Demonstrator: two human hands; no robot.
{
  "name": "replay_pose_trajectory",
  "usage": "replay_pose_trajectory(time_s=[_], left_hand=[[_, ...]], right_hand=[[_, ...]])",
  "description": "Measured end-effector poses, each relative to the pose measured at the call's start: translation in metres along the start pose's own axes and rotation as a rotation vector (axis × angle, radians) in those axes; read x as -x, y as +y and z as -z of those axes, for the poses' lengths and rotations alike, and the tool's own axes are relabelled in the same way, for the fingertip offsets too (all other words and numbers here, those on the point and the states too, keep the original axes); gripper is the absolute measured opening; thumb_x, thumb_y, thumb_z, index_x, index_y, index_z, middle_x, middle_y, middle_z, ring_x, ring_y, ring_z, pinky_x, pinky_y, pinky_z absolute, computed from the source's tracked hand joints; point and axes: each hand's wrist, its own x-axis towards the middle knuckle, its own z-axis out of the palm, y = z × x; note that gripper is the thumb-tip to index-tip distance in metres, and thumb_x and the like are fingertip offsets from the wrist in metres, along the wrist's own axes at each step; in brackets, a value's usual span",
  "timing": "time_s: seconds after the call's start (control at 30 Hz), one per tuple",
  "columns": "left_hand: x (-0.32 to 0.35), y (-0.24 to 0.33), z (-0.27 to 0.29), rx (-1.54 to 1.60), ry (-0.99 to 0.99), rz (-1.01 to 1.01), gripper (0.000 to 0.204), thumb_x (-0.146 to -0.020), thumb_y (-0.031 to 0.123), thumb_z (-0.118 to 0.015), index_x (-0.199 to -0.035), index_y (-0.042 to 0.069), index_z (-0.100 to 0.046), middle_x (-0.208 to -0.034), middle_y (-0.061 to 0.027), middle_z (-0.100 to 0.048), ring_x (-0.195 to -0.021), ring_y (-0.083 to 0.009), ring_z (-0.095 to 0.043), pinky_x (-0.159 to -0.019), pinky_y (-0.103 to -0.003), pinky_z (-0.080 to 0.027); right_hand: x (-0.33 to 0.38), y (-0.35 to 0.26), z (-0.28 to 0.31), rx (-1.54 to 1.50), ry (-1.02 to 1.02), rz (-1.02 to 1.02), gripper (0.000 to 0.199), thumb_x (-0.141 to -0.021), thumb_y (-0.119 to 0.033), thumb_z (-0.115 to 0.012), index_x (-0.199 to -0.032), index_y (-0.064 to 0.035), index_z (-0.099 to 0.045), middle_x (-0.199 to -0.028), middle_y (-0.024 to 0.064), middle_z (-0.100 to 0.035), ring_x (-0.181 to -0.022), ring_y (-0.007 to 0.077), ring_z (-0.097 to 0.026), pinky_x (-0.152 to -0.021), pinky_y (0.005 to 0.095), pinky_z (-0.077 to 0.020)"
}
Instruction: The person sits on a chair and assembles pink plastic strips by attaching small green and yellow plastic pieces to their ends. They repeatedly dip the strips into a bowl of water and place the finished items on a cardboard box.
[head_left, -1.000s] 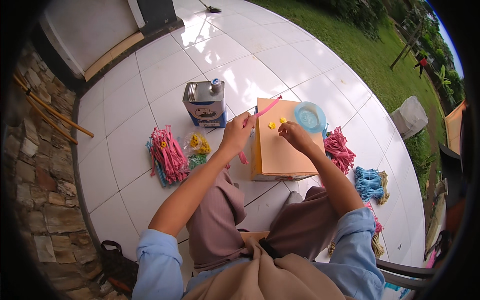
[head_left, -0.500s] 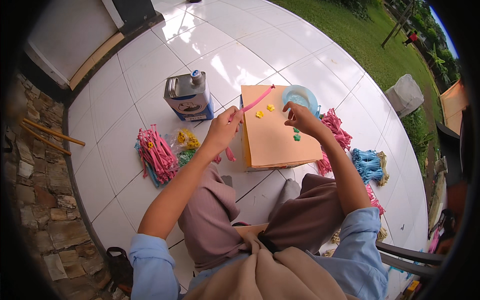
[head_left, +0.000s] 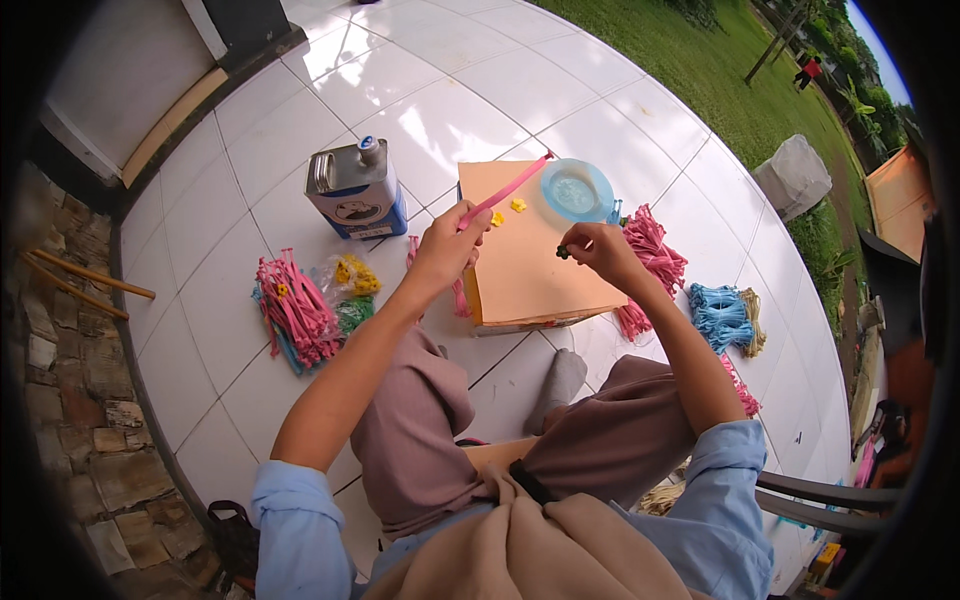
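Observation:
My left hand (head_left: 447,243) is closed around a pink strap (head_left: 512,186), which slants up to the right over a cardboard-topped box (head_left: 530,275) and ends in a darker knob. Above the box's right part, my right hand (head_left: 607,254) pinches something small and dark green, apparently a green flower piece (head_left: 563,252). Yellow flower pieces (head_left: 518,205) lie on the cardboard between my hands. A light blue translucent bowl (head_left: 577,190) sits at the box's far right corner. Whether another green piece is under my right hand is hidden.
Left of the box stands a blue and white metal can (head_left: 357,190). Nearer are a bundle of pink straps (head_left: 297,310) and a bag of yellow flowers (head_left: 352,276). To the right lie more pink straps (head_left: 653,255) and blue bundles (head_left: 720,316). My bent legs flank the box's near side.
My right hand has come down to the cardboard and taken up green from where two green flower pieces lay. The left hand still holds the pink strap. The whole view has shifted slightly.

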Motion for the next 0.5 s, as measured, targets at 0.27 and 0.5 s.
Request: replay_pose_trajectory(time_s=[0.27, 0.5], left_hand=[[0.037, 0.043, -0.019, 0.232, 0.005, -0.180, 0.034, -0.080, 0.021, -0.070, -0.104, 0.003, -0.054, -0.082, -0.0005, -0.054, -0.053, -0.0018, -0.040, -0.045, -0.017, -0.032], [0.039, 0.038, -0.022, 0.123, 0.034, -0.167, 0.024, -0.084, 0.024, -0.065, -0.097, 0.006, -0.056, -0.075, 0.0017, -0.055, -0.050, -0.0004, -0.041, -0.040, -0.015, -0.030]], right_hand=[[0.005, -0.136, 0.023, -0.519, 0.197, 0.027, 0.016, -0.084, -0.008, -0.062, -0.094, 0.0037, -0.062, -0.082, 0.0077, -0.066, -0.069, 0.0118, -0.063, -0.066, 0.0256, -0.0510], [0.008, -0.146, 0.016, -0.448, 0.241, 0.048, 0.016, -0.081, -0.008, -0.066, -0.092, 0.0034, -0.063, -0.082, 0.0067, -0.066, -0.071, 0.0096, -0.063, -0.066, 0.0227, -0.0512]])
